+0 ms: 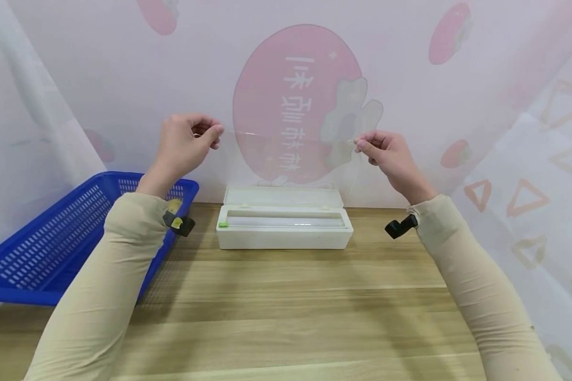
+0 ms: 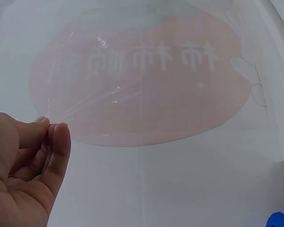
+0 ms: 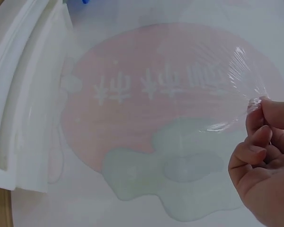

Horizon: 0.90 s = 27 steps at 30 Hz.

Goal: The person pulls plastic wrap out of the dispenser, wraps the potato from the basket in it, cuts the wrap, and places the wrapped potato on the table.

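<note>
A sheet of clear plastic wrap (image 1: 286, 138) is stretched taut between my two hands, above a white dispenser box (image 1: 286, 239). The left hand (image 1: 189, 138) pinches one corner between thumb and forefinger; in the left wrist view, creases in the film (image 2: 114, 97) fan out from the fingertips. My right hand (image 1: 386, 156) pinches the opposite corner, where the film (image 3: 239, 71) gathers into bright folds. The box's lid (image 1: 283, 197) is raised at the back, with the roll (image 1: 286, 221) showing inside and a small green slider (image 1: 223, 225) at its left end.
On the left, partly behind the left forearm, stands a blue perforated basket (image 1: 57, 233) with a yellowish item (image 1: 173, 205) in its far corner. The wooden table (image 1: 286, 312) ends at a white sheet (image 1: 195, 63) printed with persimmons. More sheeting (image 1: 519, 159) hangs at the right.
</note>
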Tool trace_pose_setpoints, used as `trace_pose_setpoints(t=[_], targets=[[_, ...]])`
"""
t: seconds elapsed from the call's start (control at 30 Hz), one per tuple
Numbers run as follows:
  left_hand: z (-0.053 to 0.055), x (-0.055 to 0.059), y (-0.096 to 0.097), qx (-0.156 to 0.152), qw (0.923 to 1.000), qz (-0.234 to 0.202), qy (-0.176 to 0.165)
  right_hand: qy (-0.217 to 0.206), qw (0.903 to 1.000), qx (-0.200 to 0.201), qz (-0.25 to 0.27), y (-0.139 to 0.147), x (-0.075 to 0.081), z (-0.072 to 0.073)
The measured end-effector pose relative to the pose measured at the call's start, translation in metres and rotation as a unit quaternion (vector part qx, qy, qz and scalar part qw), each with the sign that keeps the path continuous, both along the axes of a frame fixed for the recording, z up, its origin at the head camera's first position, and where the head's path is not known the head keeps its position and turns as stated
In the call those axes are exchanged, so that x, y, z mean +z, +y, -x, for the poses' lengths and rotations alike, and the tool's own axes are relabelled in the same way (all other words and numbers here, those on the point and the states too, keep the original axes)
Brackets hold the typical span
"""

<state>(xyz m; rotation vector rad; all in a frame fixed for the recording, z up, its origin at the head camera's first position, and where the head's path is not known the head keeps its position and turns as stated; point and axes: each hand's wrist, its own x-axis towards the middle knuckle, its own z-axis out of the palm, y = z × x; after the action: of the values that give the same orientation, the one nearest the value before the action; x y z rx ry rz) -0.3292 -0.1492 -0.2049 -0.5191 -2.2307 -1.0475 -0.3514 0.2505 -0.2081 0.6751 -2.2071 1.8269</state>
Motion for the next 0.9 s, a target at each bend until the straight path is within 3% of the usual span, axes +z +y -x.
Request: trace_pose_setpoints(t=[0.23, 0.43, 0.53, 0.67, 0.73, 0.8, 0.9], targets=[[-0.01, 0.0, -0.001, 0.002, 0.9998, -0.017, 0.008, -0.054, 0.9947, 0.045, 0.074, 0.0, 0.002, -0.012], [-0.016, 0.007, 0.001, 0.005, 0.9997, -0.019, 0.017, -0.058, 0.9934, 0.051, 0.084, -0.002, 0.012, -0.017], [-0.022, 0.006, 0.001, -0.004, 0.9995, -0.031, 0.011, -0.069, 0.99, 0.08, 0.093, -0.001, 0.013, -0.021], [-0.036, -0.002, -0.002, -0.038, 0.9977, -0.056, -0.001, -0.106, 0.978, 0.139, 0.113, 0.005, 0.007, -0.03], [-0.045, -0.008, -0.003, -0.061, 0.996, -0.063, -0.019, -0.127, 0.9706, 0.169, 0.116, 0.009, 0.003, -0.037], [-0.057, -0.017, -0.004, -0.087, 0.9931, -0.054, -0.057, -0.143, 0.9649, 0.194, 0.105, 0.013, -0.001, -0.046], [-0.076, -0.034, -0.006, -0.142, 0.9817, -0.011, -0.127, -0.161, 0.9541, 0.241, 0.074, 0.019, -0.01, -0.058]])
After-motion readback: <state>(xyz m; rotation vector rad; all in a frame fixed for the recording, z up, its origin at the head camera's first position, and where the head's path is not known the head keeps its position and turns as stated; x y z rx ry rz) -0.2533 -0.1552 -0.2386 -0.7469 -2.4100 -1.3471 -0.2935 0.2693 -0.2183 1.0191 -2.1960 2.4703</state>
